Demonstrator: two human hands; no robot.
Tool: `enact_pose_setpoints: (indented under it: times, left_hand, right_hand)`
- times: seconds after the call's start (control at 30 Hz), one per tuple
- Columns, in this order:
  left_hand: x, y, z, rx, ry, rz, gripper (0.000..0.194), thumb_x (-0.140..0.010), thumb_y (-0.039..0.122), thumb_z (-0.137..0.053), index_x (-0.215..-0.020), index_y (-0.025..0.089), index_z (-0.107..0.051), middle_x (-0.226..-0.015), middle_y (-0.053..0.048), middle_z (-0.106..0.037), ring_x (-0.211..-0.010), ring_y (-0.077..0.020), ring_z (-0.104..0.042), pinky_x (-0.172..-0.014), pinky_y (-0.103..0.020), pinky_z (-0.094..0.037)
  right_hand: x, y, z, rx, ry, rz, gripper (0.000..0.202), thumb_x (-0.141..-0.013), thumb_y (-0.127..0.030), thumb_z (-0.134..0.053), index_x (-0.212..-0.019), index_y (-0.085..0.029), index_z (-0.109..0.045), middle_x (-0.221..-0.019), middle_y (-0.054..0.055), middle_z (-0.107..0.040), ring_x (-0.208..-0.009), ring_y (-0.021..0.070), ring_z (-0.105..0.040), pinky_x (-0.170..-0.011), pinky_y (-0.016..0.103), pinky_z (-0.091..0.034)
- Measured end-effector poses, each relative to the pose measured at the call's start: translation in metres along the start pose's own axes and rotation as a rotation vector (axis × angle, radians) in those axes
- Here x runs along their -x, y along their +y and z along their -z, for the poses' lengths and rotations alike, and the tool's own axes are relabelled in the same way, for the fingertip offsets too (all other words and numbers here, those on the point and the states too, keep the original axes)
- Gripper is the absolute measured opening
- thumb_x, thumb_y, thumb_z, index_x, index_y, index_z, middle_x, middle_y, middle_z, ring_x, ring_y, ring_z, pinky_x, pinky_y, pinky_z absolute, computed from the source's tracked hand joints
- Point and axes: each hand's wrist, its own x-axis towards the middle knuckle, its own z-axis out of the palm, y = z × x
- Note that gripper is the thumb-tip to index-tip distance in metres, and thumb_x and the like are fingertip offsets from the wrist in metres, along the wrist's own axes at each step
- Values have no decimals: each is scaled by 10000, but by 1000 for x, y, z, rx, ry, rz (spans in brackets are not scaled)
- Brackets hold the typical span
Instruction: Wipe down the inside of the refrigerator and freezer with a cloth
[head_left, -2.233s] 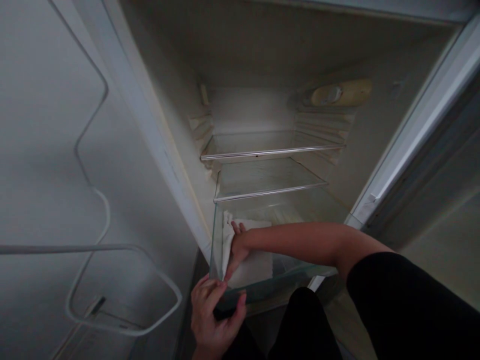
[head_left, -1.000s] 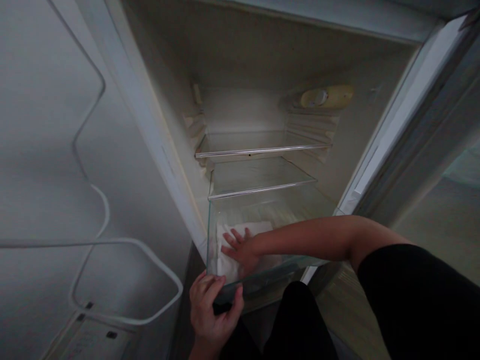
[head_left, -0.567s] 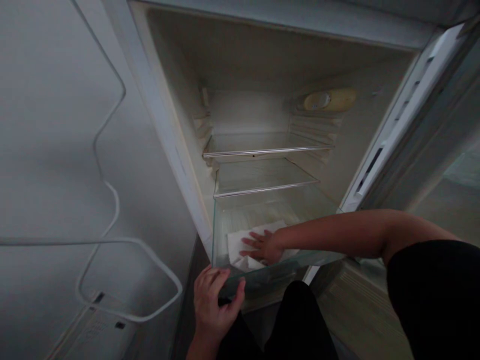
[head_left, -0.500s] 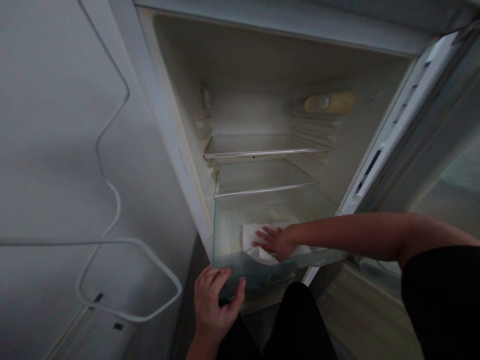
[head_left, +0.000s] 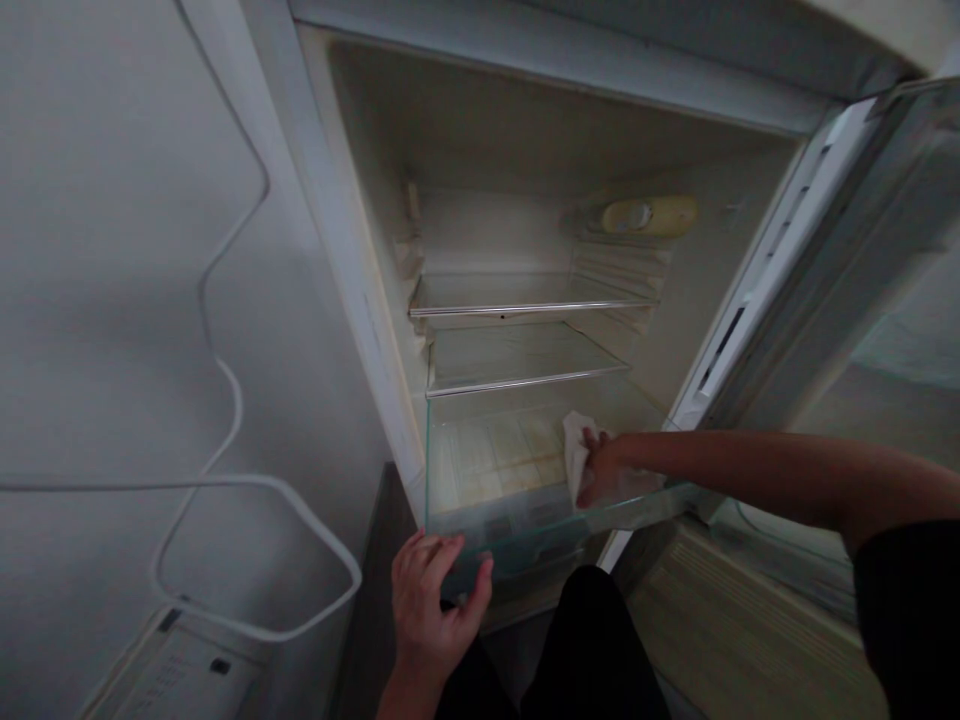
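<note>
A pulled-out clear drawer (head_left: 487, 510) sticks out of the lower part of an open fridge. Inside it, near the right side, my right hand (head_left: 600, 470) holds a crumpled white cloth (head_left: 576, 450), which looks like paper or fabric. At the drawer's front left corner is my left hand (head_left: 439, 595), its fingertips on the edge and its thumb apart, so the fingers curve around that corner. Yellowish stains show on the drawer's floor.
Two glass shelves (head_left: 525, 307) sit above the drawer, with a yellow bottle (head_left: 649, 215) at the upper right. The fridge door (head_left: 847, 300) stands open on the right. A white cable (head_left: 236, 400) hangs at the left. My knees are below the drawer.
My right hand has moved right with the white cloth, which was spread flat and is now bunched up. My left hand has stayed at the corner. The view has shifted slightly.
</note>
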Motion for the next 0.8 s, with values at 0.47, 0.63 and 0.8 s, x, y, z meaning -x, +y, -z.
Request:
enact_pose_setpoints:
  times: [0.47,0.63,0.8]
  left_hand:
    - [7,-1,-1,-39,-10,45,455,-774,144,-779,-1172,153,-557,-1000,-73,-629,-999,-222,-622,-948,-445,-531]
    - [7,-3,0,-29,-18,52,471,-768,130,-779,-1184,144,-559,-1003,-75,-629,-984,-219,-621,-930,-443,-537]
    - [8,-2,1,-14,-14,49,483,-754,121,-788,-1181,144,-564,-999,-71,-627,-984,-219,-622,-945,-449,-533]
  right_hand:
    - [-73,-157,22,187,147,725,777,-991,-438,-441,-1571,27,-214,-1622,312,-105,-1531,404,-110,-1214,590,-229]
    - [-101,-199,29,169,525,793,789,-971,-400,-476,-1581,10,-188,-1652,255,-87,-1546,378,-76,-1250,549,-157]
    - [-116,-181,54,324,531,884,720,-921,-247,-492,-1590,-135,-254,-1681,109,-141,-1532,322,-202,-1237,523,-182]
